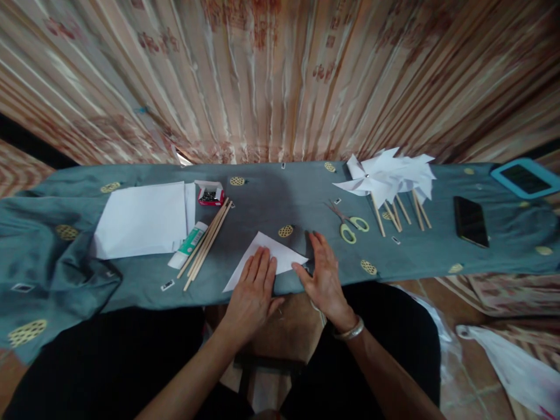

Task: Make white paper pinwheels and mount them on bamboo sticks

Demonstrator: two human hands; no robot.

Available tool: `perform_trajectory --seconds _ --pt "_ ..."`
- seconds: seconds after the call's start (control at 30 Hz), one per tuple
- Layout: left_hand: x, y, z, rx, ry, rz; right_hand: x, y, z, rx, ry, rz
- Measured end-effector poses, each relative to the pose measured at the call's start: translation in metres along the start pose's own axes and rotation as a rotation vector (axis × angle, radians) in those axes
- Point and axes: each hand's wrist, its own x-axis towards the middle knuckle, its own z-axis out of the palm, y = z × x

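Observation:
A white sheet of paper, folded into a triangle, lies near the front edge of the cloth-covered table. Flat on top of it rests my left hand, fingers stretched out together. At the triangle's right corner is my right hand, with thumb and fingers apart and nothing in its grasp; the thumb tip is close to the paper's corner. Part of the paper is hidden under my left hand. Green-handled scissors lie beyond my right hand, blades pointing up and left.
Left of the triangle are wooden sticks, a glue stick, a red box of small pins and a stack of white paper. Several paper pinwheels, a phone and a blue-framed tablet lie to the right.

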Motion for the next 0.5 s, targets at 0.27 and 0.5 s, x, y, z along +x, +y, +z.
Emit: perform_trajectory --seconds 0.27,0.5 --pt "0.000 0.000 -0.003 0.025 -0.021 -0.004 0.002 0.032 -0.017 -0.020 0.118 0.044" --pt "0.000 0.002 -0.001 0.046 -0.003 -0.005 -0.009 -0.006 -0.016 -0.061 -0.075 -0.407"
